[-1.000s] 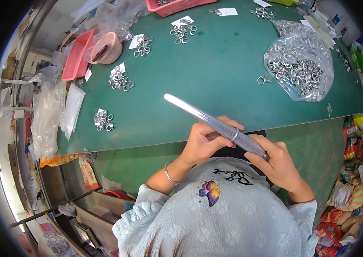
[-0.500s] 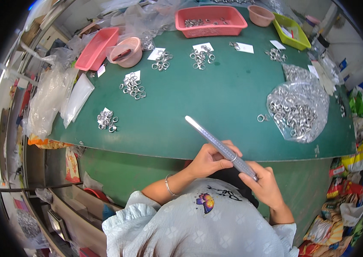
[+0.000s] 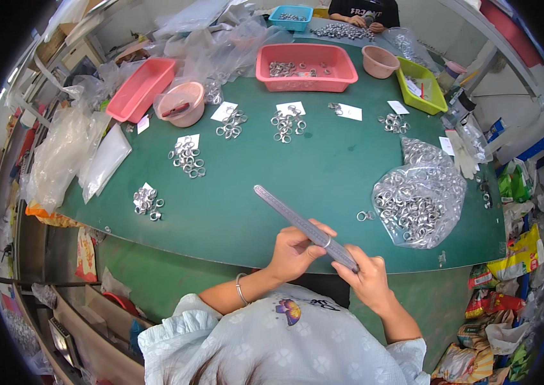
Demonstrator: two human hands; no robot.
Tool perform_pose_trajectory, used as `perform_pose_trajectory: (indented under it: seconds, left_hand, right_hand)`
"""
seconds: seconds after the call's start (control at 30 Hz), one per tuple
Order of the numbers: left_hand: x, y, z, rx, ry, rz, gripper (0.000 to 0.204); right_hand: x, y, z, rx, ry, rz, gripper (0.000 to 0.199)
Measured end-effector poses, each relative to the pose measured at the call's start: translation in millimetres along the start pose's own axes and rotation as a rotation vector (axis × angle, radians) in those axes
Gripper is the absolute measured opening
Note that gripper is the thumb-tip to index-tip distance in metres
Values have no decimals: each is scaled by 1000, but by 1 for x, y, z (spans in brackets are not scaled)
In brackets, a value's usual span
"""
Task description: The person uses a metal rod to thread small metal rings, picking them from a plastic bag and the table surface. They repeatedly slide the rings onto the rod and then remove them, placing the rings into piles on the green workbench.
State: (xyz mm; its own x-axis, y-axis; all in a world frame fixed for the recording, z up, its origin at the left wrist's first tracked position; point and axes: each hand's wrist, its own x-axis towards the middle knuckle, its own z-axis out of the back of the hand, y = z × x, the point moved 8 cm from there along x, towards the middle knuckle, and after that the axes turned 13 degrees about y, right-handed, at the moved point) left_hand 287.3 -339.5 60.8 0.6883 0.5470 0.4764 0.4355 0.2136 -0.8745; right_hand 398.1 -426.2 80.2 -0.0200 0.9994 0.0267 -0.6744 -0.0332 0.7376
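Observation:
A tapered grey ring mandrel [image 3: 288,213] slants over the near edge of the green table, its thin end pointing up and left. My right hand [image 3: 368,279] is closed round its thick end. A silver ring [image 3: 328,242] sits round the mandrel toward that end. With thumb and fingers, my left hand [image 3: 291,253] pinches this ring; the fingers partly hide it. Right of the hands, a clear plastic bag [image 3: 416,208] full of rings lies on the table [image 3: 252,160], with a few loose rings [image 3: 365,215] beside it.
Small ring piles [image 3: 188,157] with white paper slips lie across the table. Farther back stand pink trays [image 3: 307,82], a round pink bowl [image 3: 188,115] and a yellow-green basket [image 3: 439,102]. Plastic bags [image 3: 66,154] cover the left side. Another person [image 3: 362,16] sits beyond the far end.
My view has tilted up, bringing the other person and a blue basket into sight at the far end. Both hands keep their hold; the ring stays toward the mandrel's thick end.

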Motion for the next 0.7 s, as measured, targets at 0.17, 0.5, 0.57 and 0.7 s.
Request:
perform_pose_trajectory:
  seconds: [0.17,0.5,0.57,0.7]
  left_hand:
    - [36,-16,85,-248,-334,-116,31]
    - [112,151,51,228,52,516,28]
    - [150,179,29,444,155,479,29]
    - [233,238,1,694,182,392,30]
  right_hand:
    - [11,-19,21,125,36,-53,21]
    - [0,-115,15,909,-162,-393,19]
    - [-10,-127,17,936,-268,-400,18]
    - [-30,-142,33,920,-462,-433,18]
